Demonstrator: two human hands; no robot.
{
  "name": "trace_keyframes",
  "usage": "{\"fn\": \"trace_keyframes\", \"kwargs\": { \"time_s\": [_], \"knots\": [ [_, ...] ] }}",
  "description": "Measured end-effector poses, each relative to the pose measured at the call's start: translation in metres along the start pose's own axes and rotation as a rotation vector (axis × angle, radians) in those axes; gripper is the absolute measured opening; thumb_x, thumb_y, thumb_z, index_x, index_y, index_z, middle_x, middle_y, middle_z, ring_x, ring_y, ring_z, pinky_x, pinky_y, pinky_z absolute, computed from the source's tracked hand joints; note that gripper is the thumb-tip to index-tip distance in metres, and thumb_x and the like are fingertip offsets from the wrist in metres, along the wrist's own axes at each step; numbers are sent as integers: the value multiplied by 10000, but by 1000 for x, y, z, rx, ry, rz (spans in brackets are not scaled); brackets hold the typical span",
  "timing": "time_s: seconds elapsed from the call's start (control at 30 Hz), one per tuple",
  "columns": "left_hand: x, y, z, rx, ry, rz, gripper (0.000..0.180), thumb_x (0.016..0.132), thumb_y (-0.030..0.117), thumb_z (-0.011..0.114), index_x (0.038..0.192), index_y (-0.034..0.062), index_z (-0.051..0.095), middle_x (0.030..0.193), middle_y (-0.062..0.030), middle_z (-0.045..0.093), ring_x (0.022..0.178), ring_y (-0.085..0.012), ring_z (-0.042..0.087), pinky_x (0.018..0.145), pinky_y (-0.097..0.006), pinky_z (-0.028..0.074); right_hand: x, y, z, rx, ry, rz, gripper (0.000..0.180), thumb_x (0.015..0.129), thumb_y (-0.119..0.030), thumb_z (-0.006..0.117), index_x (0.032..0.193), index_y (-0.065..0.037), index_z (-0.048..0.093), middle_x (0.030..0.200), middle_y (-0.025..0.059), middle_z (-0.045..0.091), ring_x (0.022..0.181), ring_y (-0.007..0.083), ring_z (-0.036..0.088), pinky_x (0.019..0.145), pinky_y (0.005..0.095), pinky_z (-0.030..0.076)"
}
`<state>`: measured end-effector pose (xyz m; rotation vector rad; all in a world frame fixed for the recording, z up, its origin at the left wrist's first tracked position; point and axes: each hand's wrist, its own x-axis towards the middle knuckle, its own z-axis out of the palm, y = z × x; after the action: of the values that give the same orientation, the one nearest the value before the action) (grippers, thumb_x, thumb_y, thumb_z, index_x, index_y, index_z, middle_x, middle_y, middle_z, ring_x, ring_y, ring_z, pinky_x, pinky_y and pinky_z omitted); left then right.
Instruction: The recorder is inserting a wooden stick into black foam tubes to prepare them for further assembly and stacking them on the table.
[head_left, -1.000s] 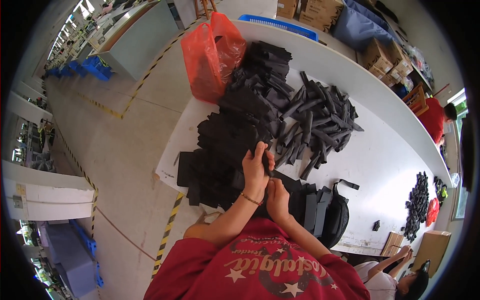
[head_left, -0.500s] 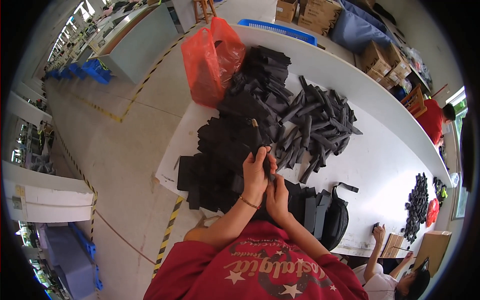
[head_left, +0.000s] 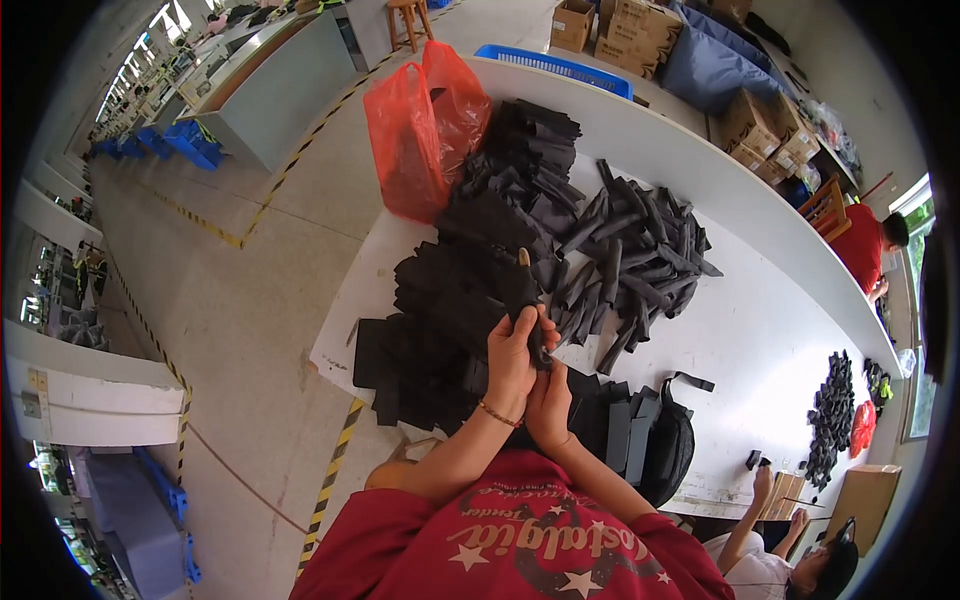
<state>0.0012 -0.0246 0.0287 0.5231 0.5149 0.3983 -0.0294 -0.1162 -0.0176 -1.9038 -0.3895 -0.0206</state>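
Observation:
My left hand (head_left: pixel 513 358) is wrapped round a narrow black fabric tube (head_left: pixel 522 288), held above the table in front of my chest. A light wooden-looking tip (head_left: pixel 524 257) pokes out of the tube's far end; the rest of it is hidden inside the cloth. My right hand (head_left: pixel 549 405) has its fingers closed at the tube's near end, just below the left. Under and left of my hands spreads a heap of flat black fabric pieces (head_left: pixel 440 285). To the right lies a pile of rolled black fabric tubes (head_left: pixel 650 250).
A red plastic bag (head_left: pixel 415 140) stands at the table's far left corner. A black mesh-like bag (head_left: pixel 672 450) lies right of my hands. The white table (head_left: pixel 760 340) has a raised far edge. At the right, a co-worker's arm (head_left: pixel 745 515) reaches toward a black pile (head_left: pixel 830 420).
The tube and its light tip have shifted slightly right and toward me. My right hand has dropped a little lower. The co-worker's hand at the right has moved slightly.

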Motion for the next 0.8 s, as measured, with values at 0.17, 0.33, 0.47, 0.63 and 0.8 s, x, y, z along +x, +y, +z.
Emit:
{"fn": "trace_keyframes", "kwargs": {
  "time_s": [0.17, 0.33, 0.47, 0.63, 0.8],
  "knots": [
    [1, 6, 6, 31, -31, 20, 207, 910, 221, 653, 951, 20, 631, 739, -58, 628, 598, -160, 573, 533, -274, 448, -12, 9, -4, 37, -86, 12, 180, 968, -76, 468, 1118, 23, 486, 808, 171, 613, 698, 314, 623, 616, 371, 485],
    [8, 14, 11, 90, -1, 59, 148, 880, 156, 678, 900, 16, 637, 666, -61, 622, 510, -157, 571, 459, -262, 430, -14, 2, -9, 116, -155, 27, 137, 982, -78, 455, 1061, 17, 513, 686, 91, 529, 586, 169, 518, 538, 293, 426],
    [20, 29, 10, 145, 41, 78, 161, 869, 163, 690, 848, 19, 622, 624, -59, 605, 447, -141, 535, 394, -243, 385, -27, 3, -20, 115, -264, 88, 123, 990, -76, 441, 1019, 5, 529, 614, 41, 458, 534, 104, 445, 494, 252, 380],
    [31, 49, 4, 177, 108, 172, 254, 869, 261, 708, 828, 26, 619, 542, -5, 512, 369, -64, 389, 331, -208, 230, -51, 4, -55, 80, -412, 140, 97, 975, -66, 473, 1022, -8, 535, 595, 37, 453, 506, 102, 428, 472, 259, 372],
    [53, 44, -27, -12, 240, 95, 261, 880, 280, 697, 872, 36, 603, 499, 56, 370, 366, -44, 289, 355, -229, 172, -83, 18, -108, -68, -498, 20, 82, 948, -65, 510, 992, -13, 556, 626, 117, 561, 539, 204, 591, 505, 320, 460]
  ]
}}
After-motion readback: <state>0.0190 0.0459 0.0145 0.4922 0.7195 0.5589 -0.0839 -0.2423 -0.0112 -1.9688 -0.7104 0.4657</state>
